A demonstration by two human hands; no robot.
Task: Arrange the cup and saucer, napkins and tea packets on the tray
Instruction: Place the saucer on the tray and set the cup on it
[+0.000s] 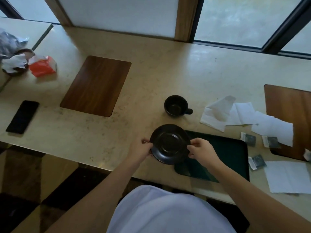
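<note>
The left hand (143, 149) pinches the left rim of the round black glazed saucer (170, 144), its fingers closed on the edge. The saucer sits tilted between both hands, overlapping the left corner of the dark green rectangular tray (234, 153), most of it hanging over the pale stone surface (151, 78) beside the tray. The right hand (201, 149) closes its fingers on the saucer's right rim, so neither hand is nearer; the load is shared.

The tray's open floor lies to the right of the saucer, its long axis running left to right, so the placing probably calls for a short carry rightward.

The black cup (175, 106) stands upright beyond the saucer, handle pointing right. Further right, white paper napkins (217, 113) lie scattered, with small dark tea packets (249, 139) near the tray's right edge.
</note>
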